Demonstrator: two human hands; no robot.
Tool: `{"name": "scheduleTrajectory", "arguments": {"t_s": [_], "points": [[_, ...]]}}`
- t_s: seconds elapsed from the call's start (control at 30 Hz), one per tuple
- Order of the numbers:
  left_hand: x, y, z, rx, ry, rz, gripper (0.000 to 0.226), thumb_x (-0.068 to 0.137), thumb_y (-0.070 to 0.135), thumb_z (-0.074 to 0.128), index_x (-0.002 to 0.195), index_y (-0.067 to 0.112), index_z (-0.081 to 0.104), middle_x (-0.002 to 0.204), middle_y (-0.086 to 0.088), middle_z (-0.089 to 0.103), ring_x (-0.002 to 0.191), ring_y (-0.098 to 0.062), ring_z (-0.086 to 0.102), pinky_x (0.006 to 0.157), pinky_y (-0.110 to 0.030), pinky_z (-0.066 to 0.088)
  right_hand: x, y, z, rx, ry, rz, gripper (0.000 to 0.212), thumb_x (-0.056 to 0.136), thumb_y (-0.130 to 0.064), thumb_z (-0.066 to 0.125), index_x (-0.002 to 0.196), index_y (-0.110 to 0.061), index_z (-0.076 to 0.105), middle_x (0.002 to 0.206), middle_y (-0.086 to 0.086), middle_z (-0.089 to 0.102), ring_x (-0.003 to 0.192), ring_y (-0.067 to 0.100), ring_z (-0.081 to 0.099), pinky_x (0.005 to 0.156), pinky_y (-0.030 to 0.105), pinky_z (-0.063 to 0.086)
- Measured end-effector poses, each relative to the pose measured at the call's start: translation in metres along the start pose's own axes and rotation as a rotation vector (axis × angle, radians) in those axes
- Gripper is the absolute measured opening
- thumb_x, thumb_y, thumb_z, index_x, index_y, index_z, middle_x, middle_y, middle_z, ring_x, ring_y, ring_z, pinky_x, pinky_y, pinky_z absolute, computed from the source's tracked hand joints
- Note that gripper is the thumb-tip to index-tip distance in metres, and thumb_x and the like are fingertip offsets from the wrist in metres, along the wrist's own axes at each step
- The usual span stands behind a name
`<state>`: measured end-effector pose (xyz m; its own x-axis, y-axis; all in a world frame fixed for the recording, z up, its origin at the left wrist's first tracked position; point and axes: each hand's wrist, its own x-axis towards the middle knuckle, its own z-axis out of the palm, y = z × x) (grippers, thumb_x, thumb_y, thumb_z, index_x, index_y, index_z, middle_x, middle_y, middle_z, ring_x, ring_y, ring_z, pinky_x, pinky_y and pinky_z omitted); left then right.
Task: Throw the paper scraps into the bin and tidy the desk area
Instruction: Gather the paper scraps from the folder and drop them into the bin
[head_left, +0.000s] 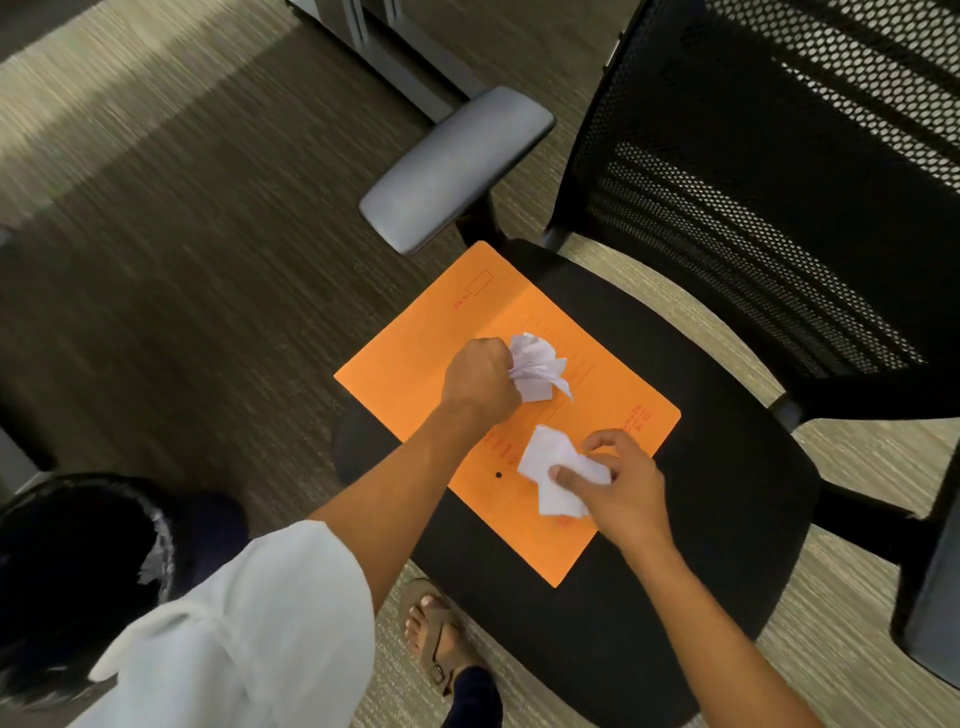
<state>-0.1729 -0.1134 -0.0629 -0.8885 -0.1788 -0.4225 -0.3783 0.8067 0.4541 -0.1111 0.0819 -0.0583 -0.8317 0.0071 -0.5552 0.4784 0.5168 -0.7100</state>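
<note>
Pale sleeve (270, 597) — tan sandal (436, 631)

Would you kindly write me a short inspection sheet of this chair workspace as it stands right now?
Surface: black chair seat, with an orange folder lying flat on it, one corner overhanging the seat edge.
Job's things: crumpled scrap gripped above the folder; flatter white scrap on the folder; black-lined bin on the floor to the left, some paper showing at its rim.
Clutter: nothing seen.
Grippers: left hand fisted round the crumpled scrap; right hand pinches the flatter scrap with its fingers.
Cables: nothing seen.
Surroundings: carpet floor, grey armrest, mesh backrest, sandalled foot.
</note>
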Motion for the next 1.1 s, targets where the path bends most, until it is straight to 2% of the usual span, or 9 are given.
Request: {"name": "scheduleTrajectory", "arguments": {"t_s": [0.1, 0.17, 0.33, 0.43, 0.5, 0.7, 0.9, 1.0, 1.1], "points": [[-0.004, -0.009, 0.004, -0.180, 0.022, -0.027, 0.030, 0.075, -0.001, 0.061, 0.050, 0.007, 0.045, 0.050, -0.019, 0.038, 0.049, -0.034, 0.038, 0.049, -0.036, 0.032, 0.012, -0.013, -0.010, 0.368, 0.028, 0.110, 0.054, 0.067, -0.018, 0.094, 0.103, -0.036, 0.059, 0.109, -0.002, 0.070, 0.102, 0.019, 0.069, 0.074, 0.033, 0.059], [-0.011, -0.012, 0.001, -0.306, 0.073, -0.026, 0.047, 0.071, -0.003, 0.063, 0.041, 0.012, 0.030, 0.045, -0.005, 0.022, 0.045, -0.019, 0.021, 0.048, -0.027, 0.018, 0.020, -0.023, -0.011, 0.458, -0.041, 0.107, 0.063, 0.061, -0.024, 0.095, 0.111, -0.039, 0.060, 0.121, -0.003, 0.068, 0.111, 0.019, 0.068, 0.086, 0.040, 0.061], [-0.038, -0.022, 0.000, -0.614, -0.069, -0.128, 0.025, 0.071, 0.003, 0.072, 0.058, -0.012, 0.059, 0.054, -0.023, 0.049, 0.054, -0.025, 0.040, 0.053, -0.035, 0.034, 0.034, -0.044, 0.003, 0.491, -0.344, 0.126, 0.097, 0.050, -0.039, 0.092, 0.138, -0.039, 0.052, 0.135, 0.001, 0.065, 0.118, 0.022, 0.067, 0.094, 0.044, 0.060], [-0.052, -0.029, -0.003, -0.697, -0.130, -0.114, 0.013, 0.072, 0.002, 0.069, 0.072, -0.010, 0.070, 0.077, -0.033, 0.068, 0.064, -0.036, 0.058, 0.059, -0.044, 0.047, 0.037, -0.051, 0.013, 0.471, -0.488, 0.085, 0.084, 0.064, -0.031, 0.089, 0.141, -0.033, 0.054, 0.128, -0.001, 0.072, 0.114, 0.019, 0.071, 0.085, 0.034, 0.062], [-0.056, -0.036, -0.005, -0.682, -0.154, -0.090, 0.009, 0.077, -0.003, 0.067, 0.077, -0.010, 0.072, 0.081, -0.034, 0.068, 0.066, -0.030, 0.056, 0.062, -0.043, 0.045, 0.036, -0.051, 0.020, 0.434, -0.547, 0.044, 0.062, 0.077, -0.025, 0.085, 0.134, -0.030, 0.062, 0.125, -0.001, 0.074, 0.113, 0.018, 0.071, 0.085, 0.033, 0.062], [-0.060, -0.043, -0.007, -0.580, -0.206, 0.039, 0.014, 0.085, 0.002, 0.065, 0.085, -0.010, 0.072, 0.089, -0.031, 0.070, 0.073, -0.030, 0.058, 0.075, -0.054, 0.051, 0.032, -0.051, 0.029, 0.413, -0.467, 0.116, 0.033, 0.078, -0.023, 0.083, 0.110, -0.025, 0.076, 0.113, 0.003, 0.078, 0.096, 0.017, 0.076, 0.067, 0.028, 0.060], [-0.059, -0.038, -0.004, -0.967, 0.035, -0.198, 0.005, 0.082, 0.002, 0.073, 0.082, 0.001, 0.078, 0.082, -0.009, 0.076, 0.069, -0.011, 0.069, 0.064, -0.029, 0.058, 0.035, -0.039, 0.014, 0.703, -0.425, 0.235, 0.045, 0.082, -0.020, 0.072, 0.126, -0.019, 0.065, 0.125, 0.017, 0.072, 0.108, 0.028, 0.072, 0.079, 0.036, 0.057], [-0.035, -0.025, 0.002, -0.708, 0.297, -0.225, 0.011, 0.081, 0.014, 0.073, 0.084, 0.004, 0.073, 0.080, -0.007, 0.072, 0.068, -0.018, 0.065, 0.065, -0.037, 0.057, 0.033, -0.031, 0.002, 0.817, -0.399, 0.244, 0.041, 0.084, -0.022, 0.069, 0.124, -0.027, 0.064, 0.130, 0.017, 0.068, 0.100, 0.023, 0.068, 0.079, 0.036, 0.053], [-0.003, -0.003, 0.013, -0.315, 0.244, -0.213, 0.047, 0.081, 0.042, 0.077, 0.107, 0.007, 0.062, 0.102, -0.011, 0.069, 0.092, -0.028, 0.065, 0.068, -0.035, 0.049, 0.031, -0.024, -0.009, 0.859, -0.404, 0.228, 0.045, 0.084, -0.023, 0.068, 0.129, -0.029, 0.062, 0.118, 0.010, 0.073, 0.090, 0.018, 0.071, 0.076, 0.033, 0.057]]}}
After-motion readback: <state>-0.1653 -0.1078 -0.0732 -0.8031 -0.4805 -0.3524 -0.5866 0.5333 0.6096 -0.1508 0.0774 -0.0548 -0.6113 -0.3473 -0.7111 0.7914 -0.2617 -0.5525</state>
